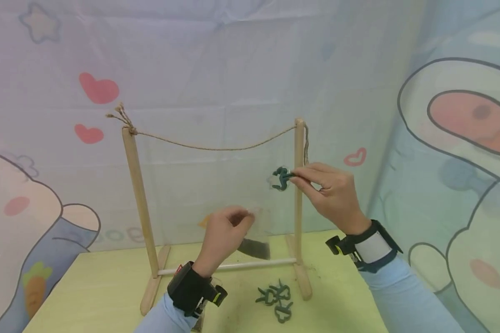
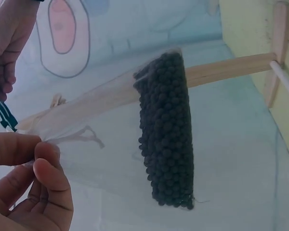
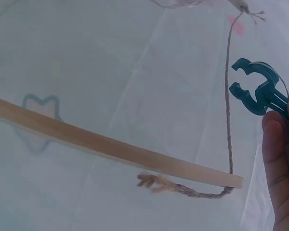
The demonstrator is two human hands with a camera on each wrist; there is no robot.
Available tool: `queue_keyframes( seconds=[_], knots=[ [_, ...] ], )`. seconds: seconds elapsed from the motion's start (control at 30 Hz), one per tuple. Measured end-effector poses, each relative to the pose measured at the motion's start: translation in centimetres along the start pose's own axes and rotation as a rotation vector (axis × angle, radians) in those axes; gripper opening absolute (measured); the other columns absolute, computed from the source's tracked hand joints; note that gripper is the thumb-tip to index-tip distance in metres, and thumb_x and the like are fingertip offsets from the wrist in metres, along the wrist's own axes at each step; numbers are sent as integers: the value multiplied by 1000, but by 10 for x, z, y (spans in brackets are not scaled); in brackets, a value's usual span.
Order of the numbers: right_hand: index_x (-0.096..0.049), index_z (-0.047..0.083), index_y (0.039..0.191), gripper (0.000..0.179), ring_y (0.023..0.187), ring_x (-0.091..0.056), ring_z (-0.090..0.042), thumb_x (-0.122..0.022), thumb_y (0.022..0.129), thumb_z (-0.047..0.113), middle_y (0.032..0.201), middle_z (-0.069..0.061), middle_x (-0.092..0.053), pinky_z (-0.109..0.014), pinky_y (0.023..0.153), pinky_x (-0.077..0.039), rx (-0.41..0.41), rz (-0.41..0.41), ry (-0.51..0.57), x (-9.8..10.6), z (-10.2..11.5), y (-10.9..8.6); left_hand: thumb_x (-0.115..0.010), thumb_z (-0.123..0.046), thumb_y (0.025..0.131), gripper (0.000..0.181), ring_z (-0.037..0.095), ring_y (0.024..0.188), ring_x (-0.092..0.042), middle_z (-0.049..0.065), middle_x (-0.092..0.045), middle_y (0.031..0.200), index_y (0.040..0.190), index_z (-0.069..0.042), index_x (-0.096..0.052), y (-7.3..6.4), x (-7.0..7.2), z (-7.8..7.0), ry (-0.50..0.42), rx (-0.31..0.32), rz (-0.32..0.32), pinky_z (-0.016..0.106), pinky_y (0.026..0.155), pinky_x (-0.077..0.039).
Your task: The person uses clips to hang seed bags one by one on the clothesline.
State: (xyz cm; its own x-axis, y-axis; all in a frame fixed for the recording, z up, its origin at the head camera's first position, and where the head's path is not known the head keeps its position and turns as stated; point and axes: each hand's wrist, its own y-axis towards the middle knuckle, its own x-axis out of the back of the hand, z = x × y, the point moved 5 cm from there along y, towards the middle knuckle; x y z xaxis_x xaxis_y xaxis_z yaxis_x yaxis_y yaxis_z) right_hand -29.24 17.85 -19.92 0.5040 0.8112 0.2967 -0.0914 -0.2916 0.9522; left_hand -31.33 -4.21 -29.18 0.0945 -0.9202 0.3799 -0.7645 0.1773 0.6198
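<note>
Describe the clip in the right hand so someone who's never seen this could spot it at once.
Find the wooden frame with a rope strung between its posts. Near its right post, below the rope, the right hand pinches a dark green clip. It's the one held in the air with its jaws apart; the other clips lie clustered on the yellow table.

The right arm in a light-blue fabric sleeve slants up, the bare right hand pinching with its fingertips. Lower and left of the right hand, the bare left hand pinches likewise, fingers curled.
</note>
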Motion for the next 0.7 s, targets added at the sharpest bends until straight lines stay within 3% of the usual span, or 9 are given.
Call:
queue_keyframes(
  seconds=[0.27, 0.7],
  knots=[
    [-80, -8, 95, 16, 72, -73, -25, -83, 80, -9, 86, -16, -77, -27, 61, -55, 43, 28, -74, 3, -17, 41, -67, -10, 98, 14, 16, 67, -65, 12, -74, 84, 98, -4, -80, 33, -2, -16, -70, 25, -63, 32, 65, -54],
    [-79, -7, 98, 12, 69, -69, -28, -79, 88, -2, 85, -19, -75, -36, 56, -53, 78, 122, -199, 3, -37, 77, -68, -11, 96, 16, 18, 66, -68, 14, -77, 89, 99, -1, -80, 68, -14, -15, -118, 132, -113, 31, 64, -56]
  ],
)
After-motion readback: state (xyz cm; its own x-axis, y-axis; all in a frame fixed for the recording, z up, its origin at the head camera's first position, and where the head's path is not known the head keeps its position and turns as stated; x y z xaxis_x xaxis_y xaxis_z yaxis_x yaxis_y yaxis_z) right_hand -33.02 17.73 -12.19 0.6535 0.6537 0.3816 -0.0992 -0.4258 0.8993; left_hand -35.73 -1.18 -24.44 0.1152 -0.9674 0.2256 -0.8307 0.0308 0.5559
